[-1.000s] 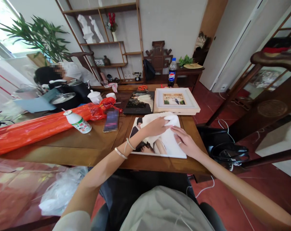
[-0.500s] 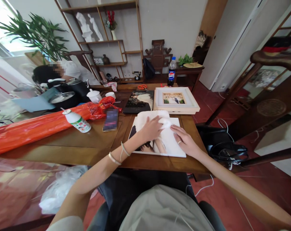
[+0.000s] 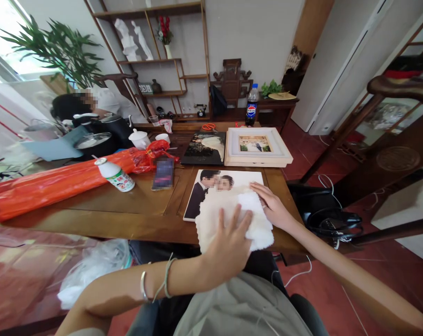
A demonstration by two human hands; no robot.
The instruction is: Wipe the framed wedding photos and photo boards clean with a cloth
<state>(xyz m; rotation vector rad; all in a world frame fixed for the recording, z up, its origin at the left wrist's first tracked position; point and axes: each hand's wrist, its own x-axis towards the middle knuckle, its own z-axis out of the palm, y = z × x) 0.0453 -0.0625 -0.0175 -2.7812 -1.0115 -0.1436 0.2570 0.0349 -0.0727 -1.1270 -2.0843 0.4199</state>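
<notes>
Since half a second ago: left hand (image 3: 228,242) and white cloth (image 3: 216,212) have come down from the far end of the photo print (image 3: 199,196) to its near edge; top of the print, covered then, now bare; right hand (image 3: 272,207) has hardly shifted.

Print lies flat on the wooden table (image 3: 127,205), near edge at the table's front; a white framed picture (image 3: 255,147) and a dark print (image 3: 206,147) sit just beyond it.

Left hand flat on the cloth, fingers spread, palm pressing, nothing gripped; cloth bunched under it, overhanging the print's near edge and the table's lip. Right hand laid open along the print's right edge, fingers extended, steadying, not clasping.

Judgement on the wipe: even pressure through the whole palm, not the fingertips; long straight passes along the print; right hand best kept at the margin, off the wiped face, so the print does not slide toward the lap; cloth wants refolding so no loose corner drags off the edge.

Phone (image 3: 163,172) and small bottle (image 3: 115,175) lie well to the left, apart from the strokes.
</notes>
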